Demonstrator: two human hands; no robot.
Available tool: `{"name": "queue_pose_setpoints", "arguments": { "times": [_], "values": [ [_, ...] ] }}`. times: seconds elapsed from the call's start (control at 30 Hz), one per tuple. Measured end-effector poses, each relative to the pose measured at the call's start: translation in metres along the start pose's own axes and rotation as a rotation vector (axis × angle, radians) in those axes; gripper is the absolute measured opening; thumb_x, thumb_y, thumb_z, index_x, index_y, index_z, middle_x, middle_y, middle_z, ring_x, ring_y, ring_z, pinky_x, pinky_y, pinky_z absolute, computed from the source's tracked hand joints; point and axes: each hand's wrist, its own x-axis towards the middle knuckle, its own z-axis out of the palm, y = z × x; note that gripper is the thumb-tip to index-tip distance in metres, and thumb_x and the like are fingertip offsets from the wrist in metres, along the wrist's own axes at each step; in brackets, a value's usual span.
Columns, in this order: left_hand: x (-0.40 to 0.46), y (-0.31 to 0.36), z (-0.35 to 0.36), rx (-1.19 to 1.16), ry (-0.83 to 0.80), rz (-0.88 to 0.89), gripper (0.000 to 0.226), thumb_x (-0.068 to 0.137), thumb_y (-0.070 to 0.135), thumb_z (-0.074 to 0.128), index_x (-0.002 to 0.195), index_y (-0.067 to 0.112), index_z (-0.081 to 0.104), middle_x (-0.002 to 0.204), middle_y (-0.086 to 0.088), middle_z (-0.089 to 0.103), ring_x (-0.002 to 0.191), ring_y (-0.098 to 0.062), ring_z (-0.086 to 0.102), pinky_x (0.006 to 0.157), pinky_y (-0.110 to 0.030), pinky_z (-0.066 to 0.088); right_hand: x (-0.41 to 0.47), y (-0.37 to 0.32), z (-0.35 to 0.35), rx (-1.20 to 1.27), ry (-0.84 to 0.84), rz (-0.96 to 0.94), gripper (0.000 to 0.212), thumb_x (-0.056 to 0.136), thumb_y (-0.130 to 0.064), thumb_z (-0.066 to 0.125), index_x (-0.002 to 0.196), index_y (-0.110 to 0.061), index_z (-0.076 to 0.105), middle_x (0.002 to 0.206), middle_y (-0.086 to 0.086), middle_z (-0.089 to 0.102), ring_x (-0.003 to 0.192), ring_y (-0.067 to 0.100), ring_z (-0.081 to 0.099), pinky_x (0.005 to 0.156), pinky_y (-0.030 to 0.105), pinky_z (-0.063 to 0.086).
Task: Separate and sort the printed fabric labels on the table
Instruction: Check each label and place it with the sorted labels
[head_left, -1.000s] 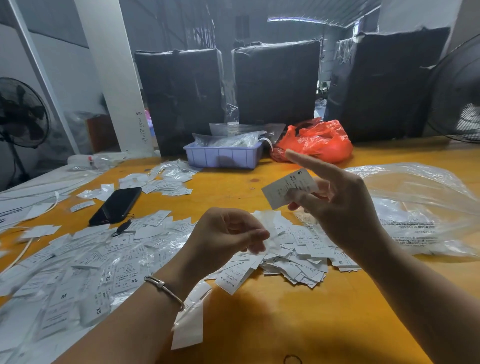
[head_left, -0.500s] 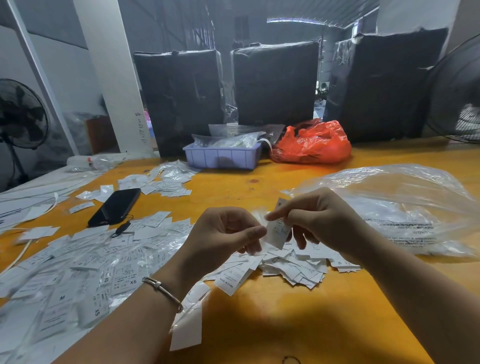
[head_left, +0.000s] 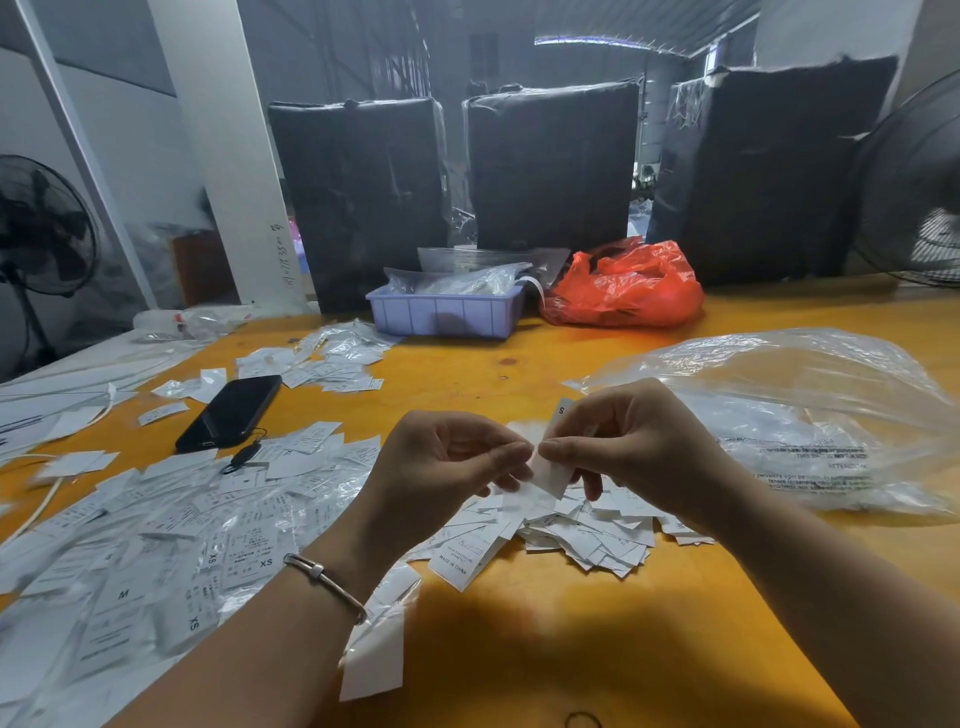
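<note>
Dim, bluish backdrop; brighter yellow table (head_left: 519, 364) with soft shadows, motion blur and wide-angle bending at edges.

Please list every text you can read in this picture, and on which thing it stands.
"S": label pinched by both hands.
"MADE IN CHINA": label in the loose pile.
"XS", "M": bagged labels.
"ATTENTION": clear bag, mirrored; other print unreadable.
Pillar writing: illegible.

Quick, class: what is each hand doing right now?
Left hand: fingers pinch the white label.
Right hand: fingers pinch the same label, marked S.
</note>
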Motion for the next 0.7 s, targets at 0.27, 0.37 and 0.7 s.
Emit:
{"name": "queue_pose_setpoints", "arguments": {
  "times": [0.27, 0.37, 0.7],
  "values": [
    [0.000, 0.000, 0.000, 0.008, 0.019, 0.041, 0.025, 0.073, 0.023, 0.074, 0.085, 0.001, 0.075, 0.073, -0.008, 0.075, 0.065, -0.023, 0.071, 0.059, -0.021, 0.054, -0.002, -0.015, -0.007, 0.060, 0.411, -0.164, 0.056, 0.084, 0.000, 0.067, 0.128, -0.030, 0.051, 0.084, 0.006, 0.069, 0.059, 0.014, 0.068, 0.046, 0.022, 0.051],
    [0.001, -0.001, 0.001, 0.018, 0.009, 0.060, 0.026, 0.073, 0.022, 0.076, 0.085, -0.001, 0.075, 0.072, -0.007, 0.074, 0.065, -0.023, 0.071, 0.062, -0.024, 0.056, -0.003, -0.023, -0.004, -0.008, 0.363, -0.226, 0.038, 0.075, -0.017, 0.074, 0.110, -0.025, 0.061, 0.086, -0.003, 0.071, 0.070, 0.009, 0.071, 0.055, 0.017, 0.054],
    [0.000, -0.002, 0.005, 0.019, -0.061, 0.070, 0.023, 0.073, 0.021, 0.076, 0.083, 0.000, 0.075, 0.072, -0.008, 0.073, 0.064, -0.022, 0.069, 0.063, -0.025, 0.057, -0.003, -0.018, 0.002, -0.182, 0.240, -0.263, 0.005, 0.077, -0.017, 0.076, 0.079, -0.020, 0.072, 0.073, -0.012, 0.071, 0.068, 0.002, 0.066, 0.057, 0.013, 0.049]
  ]
}}
